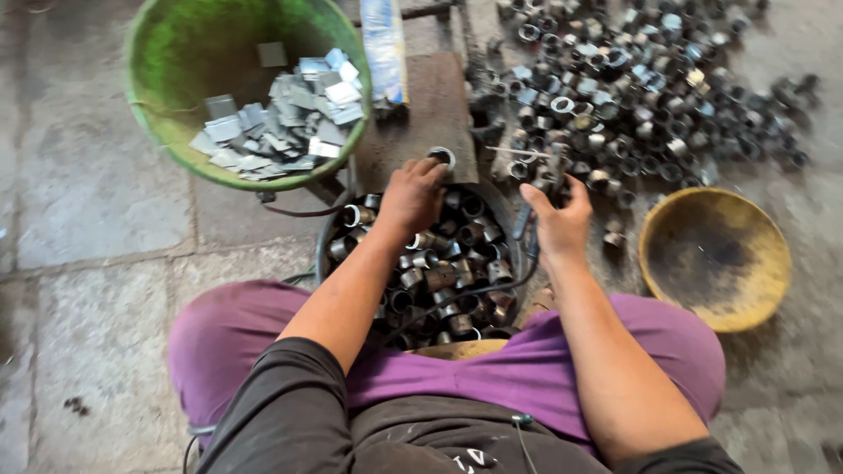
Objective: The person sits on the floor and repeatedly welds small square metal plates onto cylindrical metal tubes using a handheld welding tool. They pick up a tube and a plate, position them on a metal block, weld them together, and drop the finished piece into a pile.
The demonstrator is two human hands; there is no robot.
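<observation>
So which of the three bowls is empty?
The yellow bowl on the right: bare inside, while the green basin holds flat metal pieces and the dark pan holds metal rings.

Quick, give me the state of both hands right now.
Left hand: curled, fingertips on a metal ring on the block; a firm grip cannot be told.
Right hand: partly closed around a dark tool; blurred, grip uncertain.

Grey stone-slab floor (97, 193), dusty and stained, dark joints between slabs, flat daylight
</observation>
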